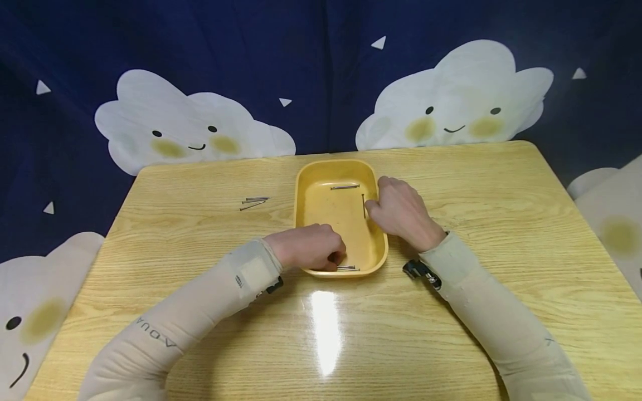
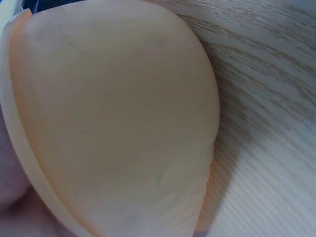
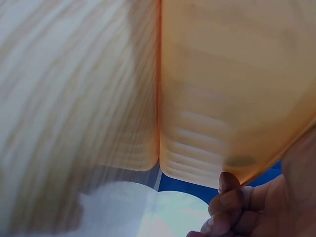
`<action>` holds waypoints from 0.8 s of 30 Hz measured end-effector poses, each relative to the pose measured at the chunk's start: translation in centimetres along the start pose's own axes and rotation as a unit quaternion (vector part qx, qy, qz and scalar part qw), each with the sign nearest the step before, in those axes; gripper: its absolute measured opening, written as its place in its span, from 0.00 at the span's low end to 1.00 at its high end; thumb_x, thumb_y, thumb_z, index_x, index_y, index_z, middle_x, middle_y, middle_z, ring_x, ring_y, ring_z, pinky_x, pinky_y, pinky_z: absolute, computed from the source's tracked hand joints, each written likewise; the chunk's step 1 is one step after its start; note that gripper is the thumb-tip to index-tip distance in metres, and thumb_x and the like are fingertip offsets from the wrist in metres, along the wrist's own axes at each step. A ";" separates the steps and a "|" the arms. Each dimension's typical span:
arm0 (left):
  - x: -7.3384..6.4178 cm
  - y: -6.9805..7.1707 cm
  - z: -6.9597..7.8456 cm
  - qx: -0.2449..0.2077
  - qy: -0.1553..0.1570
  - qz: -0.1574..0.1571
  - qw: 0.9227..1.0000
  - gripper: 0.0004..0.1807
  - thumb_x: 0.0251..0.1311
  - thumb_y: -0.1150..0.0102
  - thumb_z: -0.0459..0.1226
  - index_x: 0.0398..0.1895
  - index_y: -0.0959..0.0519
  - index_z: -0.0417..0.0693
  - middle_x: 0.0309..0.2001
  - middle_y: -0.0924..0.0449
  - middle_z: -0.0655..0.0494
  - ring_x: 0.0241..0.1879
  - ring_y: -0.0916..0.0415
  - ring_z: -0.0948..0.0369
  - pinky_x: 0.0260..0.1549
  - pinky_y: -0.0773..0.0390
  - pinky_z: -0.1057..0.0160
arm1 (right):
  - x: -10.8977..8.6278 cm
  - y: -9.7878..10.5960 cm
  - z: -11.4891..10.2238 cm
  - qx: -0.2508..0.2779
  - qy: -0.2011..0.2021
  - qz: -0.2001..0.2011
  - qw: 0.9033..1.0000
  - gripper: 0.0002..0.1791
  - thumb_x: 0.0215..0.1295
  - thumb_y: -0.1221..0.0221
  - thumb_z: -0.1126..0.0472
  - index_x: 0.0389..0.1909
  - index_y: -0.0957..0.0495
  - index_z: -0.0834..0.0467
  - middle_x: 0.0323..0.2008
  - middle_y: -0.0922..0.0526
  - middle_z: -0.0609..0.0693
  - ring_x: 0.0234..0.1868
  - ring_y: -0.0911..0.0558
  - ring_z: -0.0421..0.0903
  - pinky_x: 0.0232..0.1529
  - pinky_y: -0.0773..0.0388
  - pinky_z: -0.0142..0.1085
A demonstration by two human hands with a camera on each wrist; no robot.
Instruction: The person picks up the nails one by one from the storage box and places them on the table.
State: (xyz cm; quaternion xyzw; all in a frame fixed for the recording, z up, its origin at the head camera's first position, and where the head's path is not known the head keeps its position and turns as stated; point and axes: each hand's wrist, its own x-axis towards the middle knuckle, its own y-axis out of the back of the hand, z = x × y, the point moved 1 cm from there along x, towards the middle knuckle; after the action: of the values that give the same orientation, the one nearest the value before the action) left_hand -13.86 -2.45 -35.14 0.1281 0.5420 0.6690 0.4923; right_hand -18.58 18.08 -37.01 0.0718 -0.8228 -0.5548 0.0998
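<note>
head view: the tray (image 1: 333, 214) sits mid-table, long side running near to far, and here's the left hand (image 1: 311, 248) reaching in over its near left corner, fingers curled down beside the near nails (image 1: 348, 268). whether it pinches one, i can't tell; the fingertips are hidden. across at the right rim, the right hand (image 1: 403, 214) has its thumb inside, close by the lone nail (image 1: 363, 206), a closed-looking hold on the tray, probably to steady it. the far nails (image 1: 345, 187) lie side by side along the far end, while three loose nails (image 1: 254, 202) wait on the table (image 1: 501, 211), left of the tray. the middle of the tray floor is bare, good room for fingers; the far rim comes near the table's far edge, with far more space left, right and near.

left wrist view: the tray's outer wall fills the picture, the hand only a sliver beyond the rim, its grip unreadable.

right wrist view: bent fingers bunch by the rim, fingertips at the outside wall, bare table alongside.
</note>
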 end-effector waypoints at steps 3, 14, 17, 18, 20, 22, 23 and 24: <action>0.1 0.0 -0.1 0.002 0.002 0.002 1.000 0.09 0.63 0.34 0.34 0.25 0.19 0.52 0.23 0.27 0.64 0.25 0.31 0.66 0.28 0.31 0.68 | 0.0 0.0 0.0 0.002 -0.002 -0.003 1.000 0.14 0.65 0.46 0.54 0.33 0.27 0.63 0.30 0.22 0.59 0.31 0.21 0.58 0.29 0.26 0.50; 0.3 -0.1 -0.1 0.012 0.020 0.001 1.000 0.09 0.63 0.33 0.35 0.25 0.21 0.54 0.24 0.27 0.64 0.26 0.31 0.66 0.30 0.30 0.67 | 0.0 0.0 0.1 0.002 -0.004 -0.010 1.000 0.15 0.67 0.46 0.54 0.35 0.26 0.64 0.31 0.23 0.59 0.31 0.22 0.58 0.30 0.26 0.49; 0.4 -0.1 -0.1 0.017 0.029 -0.006 0.999 0.11 0.63 0.33 0.36 0.24 0.23 0.55 0.24 0.28 0.64 0.26 0.32 0.66 0.29 0.31 0.67 | 0.0 0.0 0.1 0.002 -0.004 -0.010 1.000 0.15 0.67 0.46 0.54 0.35 0.26 0.64 0.31 0.23 0.59 0.31 0.22 0.57 0.30 0.26 0.49; 0.4 -0.1 -0.1 0.018 0.032 -0.008 0.999 0.11 0.63 0.33 0.36 0.24 0.23 0.55 0.24 0.28 0.64 0.26 0.32 0.65 0.29 0.31 0.67 | 0.0 0.0 0.1 0.002 -0.004 -0.010 1.000 0.15 0.67 0.46 0.54 0.35 0.26 0.64 0.31 0.23 0.59 0.31 0.22 0.57 0.30 0.26 0.49; 0.4 -0.1 0.0 0.021 0.036 -0.011 0.999 0.11 0.63 0.33 0.35 0.24 0.24 0.55 0.24 0.29 0.64 0.26 0.32 0.65 0.29 0.32 0.67 | 0.0 0.0 0.0 0.003 -0.004 -0.008 1.000 0.15 0.67 0.46 0.54 0.35 0.26 0.64 0.31 0.23 0.59 0.31 0.22 0.57 0.30 0.27 0.49; 0.5 -0.1 0.0 0.022 0.039 -0.012 0.999 0.12 0.62 0.33 0.35 0.24 0.24 0.55 0.24 0.29 0.64 0.26 0.32 0.65 0.29 0.32 0.67 | 0.0 0.0 0.0 0.003 -0.003 -0.007 1.000 0.15 0.66 0.46 0.54 0.34 0.26 0.64 0.30 0.23 0.59 0.31 0.22 0.57 0.29 0.27 0.48; 0.5 -0.1 -0.1 0.024 0.039 -0.012 0.999 0.12 0.62 0.33 0.34 0.23 0.24 0.55 0.24 0.29 0.64 0.26 0.32 0.65 0.29 0.32 0.67 | 0.0 0.0 0.0 0.003 -0.003 -0.006 1.000 0.15 0.66 0.46 0.54 0.34 0.26 0.64 0.30 0.23 0.59 0.31 0.22 0.57 0.29 0.27 0.48; 0.5 -0.1 -0.1 0.026 0.039 -0.011 0.999 0.12 0.61 0.34 0.34 0.23 0.24 0.55 0.24 0.29 0.64 0.26 0.33 0.65 0.29 0.32 0.67 | 0.0 0.0 0.0 0.003 -0.002 -0.006 1.000 0.15 0.66 0.46 0.54 0.34 0.26 0.64 0.30 0.23 0.59 0.30 0.22 0.57 0.29 0.27 0.48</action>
State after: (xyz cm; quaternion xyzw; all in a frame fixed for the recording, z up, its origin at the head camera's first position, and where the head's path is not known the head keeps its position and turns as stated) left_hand -14.06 -2.13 -35.43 0.1084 0.5791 0.6540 0.4745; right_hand -18.60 18.07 -37.00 0.0759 -0.8244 -0.5529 0.0943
